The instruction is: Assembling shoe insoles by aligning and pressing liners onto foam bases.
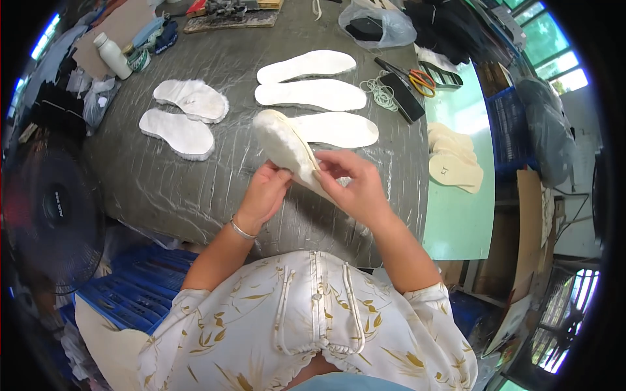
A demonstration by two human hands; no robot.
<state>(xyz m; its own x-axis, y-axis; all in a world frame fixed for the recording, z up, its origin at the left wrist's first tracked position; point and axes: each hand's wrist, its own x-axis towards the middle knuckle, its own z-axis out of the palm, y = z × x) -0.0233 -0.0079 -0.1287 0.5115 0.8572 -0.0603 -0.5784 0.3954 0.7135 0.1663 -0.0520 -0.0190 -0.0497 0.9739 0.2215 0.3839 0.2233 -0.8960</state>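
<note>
Both hands pinch one fleecy insole (287, 151): left hand (264, 193), right hand (352, 186). Five insoles lie on bench (176, 189) beyond; stage unclear.

White fleecy insole (282, 144), grey table cover (195, 182), orange-handled scissors (417, 78), cream blouse (300, 319) with golden leaf print.

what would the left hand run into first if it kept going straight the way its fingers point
The left hand points up and to the right, away from the body, and already touches the fleecy insole held in both hands. Past that, the next thing in line looks like the flat white insole on the table, though depth is hard to judge.
</note>
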